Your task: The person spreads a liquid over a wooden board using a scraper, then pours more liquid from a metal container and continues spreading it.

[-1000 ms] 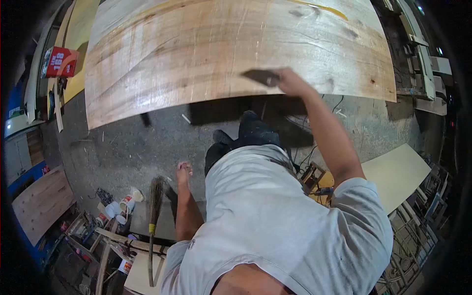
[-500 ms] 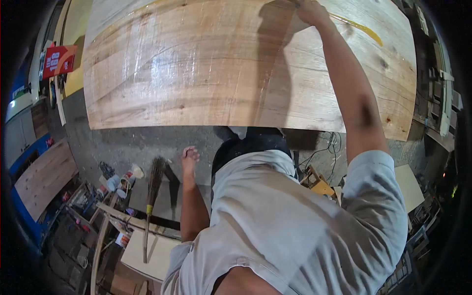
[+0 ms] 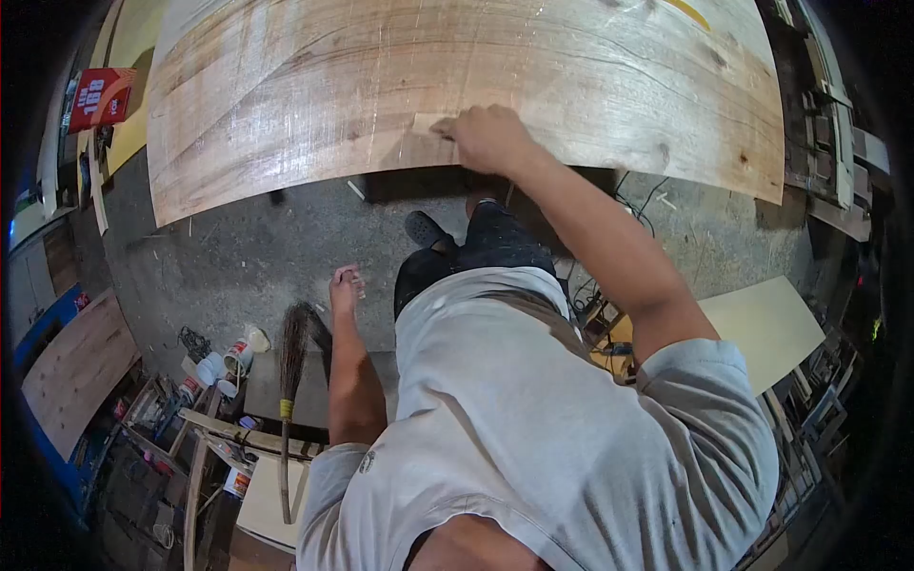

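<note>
My right hand [image 3: 490, 138] is over the near edge of a large plywood sheet [image 3: 238, 157], its fingers closed on a thin, flat, pale spreader [image 3: 424, 124] pressed against the wood. Most of the spreader is hidden by the hand and its shadow. The sheet has a wet, shiny coat with streaks across it, and a thick yellow line of glue [image 3: 687, 13] lies near the far edge. My left hand [image 3: 347, 285] hangs beside my body above the floor, fingers loosely curled and apart, with nothing visible in them.
A red box [image 3: 101, 98] rests on a yellowish board at the left. A broom [image 3: 288, 381] leans by my left arm, near several white buckets [image 3: 238, 357]. Cables [image 3: 640, 207] trail on the floor under the sheet's right part. A pale board [image 3: 766, 333] lies at the right.
My right hand has come from the far side of the sheet to its near edge, moving left. The yellow glue line now shows only partly. My left hand stays low at my side.
</note>
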Motion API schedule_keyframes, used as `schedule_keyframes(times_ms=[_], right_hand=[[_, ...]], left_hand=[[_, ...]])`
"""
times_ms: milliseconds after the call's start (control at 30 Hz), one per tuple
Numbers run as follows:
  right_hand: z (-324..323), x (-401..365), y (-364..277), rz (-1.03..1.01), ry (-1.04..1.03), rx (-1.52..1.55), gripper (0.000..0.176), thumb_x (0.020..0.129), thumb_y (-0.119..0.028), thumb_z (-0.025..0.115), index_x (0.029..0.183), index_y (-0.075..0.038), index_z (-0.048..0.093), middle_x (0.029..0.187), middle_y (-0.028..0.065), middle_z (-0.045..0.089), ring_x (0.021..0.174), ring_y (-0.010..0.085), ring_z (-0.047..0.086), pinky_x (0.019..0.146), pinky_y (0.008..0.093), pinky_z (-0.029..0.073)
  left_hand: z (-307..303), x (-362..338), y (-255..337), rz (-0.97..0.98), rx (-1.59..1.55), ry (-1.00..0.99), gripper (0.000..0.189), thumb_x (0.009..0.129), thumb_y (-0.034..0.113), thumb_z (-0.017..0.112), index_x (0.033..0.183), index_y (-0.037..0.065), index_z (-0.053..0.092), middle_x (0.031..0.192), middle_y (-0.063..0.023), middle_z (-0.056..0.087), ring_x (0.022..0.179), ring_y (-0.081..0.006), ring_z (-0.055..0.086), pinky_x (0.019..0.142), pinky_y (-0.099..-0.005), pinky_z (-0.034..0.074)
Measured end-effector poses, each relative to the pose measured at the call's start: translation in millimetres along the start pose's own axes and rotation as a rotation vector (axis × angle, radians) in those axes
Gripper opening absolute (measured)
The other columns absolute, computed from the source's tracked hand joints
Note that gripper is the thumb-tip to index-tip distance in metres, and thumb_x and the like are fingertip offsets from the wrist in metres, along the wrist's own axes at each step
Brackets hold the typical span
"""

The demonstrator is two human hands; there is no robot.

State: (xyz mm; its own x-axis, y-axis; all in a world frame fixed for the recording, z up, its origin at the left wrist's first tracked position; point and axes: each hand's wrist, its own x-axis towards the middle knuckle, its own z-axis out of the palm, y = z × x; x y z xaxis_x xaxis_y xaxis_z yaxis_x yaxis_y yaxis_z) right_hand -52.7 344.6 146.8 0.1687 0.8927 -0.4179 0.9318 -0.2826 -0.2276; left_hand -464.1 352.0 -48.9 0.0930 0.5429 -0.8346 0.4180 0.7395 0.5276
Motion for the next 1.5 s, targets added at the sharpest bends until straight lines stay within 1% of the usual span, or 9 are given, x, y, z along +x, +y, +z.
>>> schedule_keyframes(times_ms=[233,367,500,700,833,967,1033,1100,1500], right_hand=[[35,-74,-6,-0.102,-0.248,0.159,0.041,0.075,-0.011,0.056,0.115,-0.019,0.063,0.095,0.0201,0.065,0.091,0.0354,0.062,0.081,0.0450,0.049],[-7,-77,80,-0.117,-0.062,0.532,0.038,0.079,-0.009,0.059,0.117,-0.012,0.060,0.103,0.0204,0.063,0.092,0.0363,0.061,0.085,0.0389,0.047],[-79,-32,180,0.082,0.262,0.306,0.036,0.083,-0.006,0.055,0.118,-0.015,0.060,0.101,0.0203,0.064,0.091,0.0355,0.062,0.082,0.0377,0.048],[-141,83,316,0.340,0.301,-0.130,0.039,0.085,-0.015,0.051,0.121,-0.028,0.058,0.093,0.0174,0.066,0.088,0.0358,0.063,0.078,0.0455,0.051],[-134,137,386,0.209,0.375,-0.112,0.042,0.079,-0.030,0.059,0.120,-0.025,0.058,0.097,0.0161,0.066,0.090,0.0357,0.063,0.079,0.0454,0.051],[-91,144,343,0.168,0.221,-0.121,0.042,0.077,-0.025,0.055,0.119,-0.024,0.059,0.098,0.0166,0.066,0.092,0.0359,0.062,0.080,0.0450,0.050],[-119,92,261,0.189,0.100,0.008,0.047,0.074,-0.020,0.055,0.121,-0.028,0.057,0.100,0.0144,0.066,0.092,0.0334,0.063,0.080,0.0441,0.050],[-91,81,238,0.057,0.049,-0.052,0.048,0.074,-0.022,0.056,0.121,-0.029,0.058,0.097,0.0139,0.067,0.090,0.0319,0.064,0.078,0.0431,0.051],[1,-65,76,-0.005,0.017,-0.042,0.042,0.077,-0.012,0.053,0.115,-0.027,0.063,0.089,0.0123,0.066,0.084,0.0311,0.065,0.072,0.0434,0.052]], left_hand=[[-24,13,-39,-0.069,0.061,-0.009,0.017,0.091,0.017,0.045,0.100,0.010,0.058,0.081,-0.0014,0.055,0.061,-0.0139,0.055,0.051,-0.0280,0.043],[-1,6,-26,-0.053,0.001,0.014,0.016,0.091,0.016,0.047,0.098,0.009,0.059,0.077,-0.0015,0.055,0.061,-0.0135,0.055,0.050,-0.0292,0.043],[22,9,-19,-0.059,0.064,0.048,0.016,0.090,0.018,0.049,0.097,0.010,0.060,0.077,-0.0010,0.056,0.061,-0.0133,0.055,0.050,-0.0288,0.043],[73,0,0,-0.123,-0.208,-0.015,0.018,0.087,0.028,0.055,0.098,0.014,0.061,0.080,0.0009,0.057,0.064,-0.0125,0.055,0.053,-0.0253,0.042],[138,-44,39,-0.046,-0.143,0.064,0.017,0.088,0.028,0.056,0.098,0.015,0.060,0.081,0.0011,0.057,0.066,-0.0118,0.056,0.053,-0.0254,0.042],[158,-59,33,-0.021,-0.094,0.043,0.018,0.090,0.027,0.053,0.100,0.015,0.060,0.082,0.0011,0.057,0.065,-0.0113,0.056,0.054,-0.0256,0.042],[156,-59,22,-0.033,-0.062,0.035,0.018,0.090,0.027,0.053,0.101,0.014,0.059,0.082,0.0010,0.057,0.065,-0.0113,0.056,0.054,-0.0254,0.042],[153,-52,18,-0.026,-0.033,0.013,0.018,0.090,0.027,0.052,0.101,0.014,0.059,0.082,0.0009,0.057,0.065,-0.0113,0.055,0.054,-0.0252,0.042],[73,-41,-61,0.005,0.010,-0.011,0.016,0.090,0.022,0.050,0.099,0.012,0.059,0.081,-0.0001,0.057,0.062,-0.0118,0.055,0.051,-0.0245,0.042]])
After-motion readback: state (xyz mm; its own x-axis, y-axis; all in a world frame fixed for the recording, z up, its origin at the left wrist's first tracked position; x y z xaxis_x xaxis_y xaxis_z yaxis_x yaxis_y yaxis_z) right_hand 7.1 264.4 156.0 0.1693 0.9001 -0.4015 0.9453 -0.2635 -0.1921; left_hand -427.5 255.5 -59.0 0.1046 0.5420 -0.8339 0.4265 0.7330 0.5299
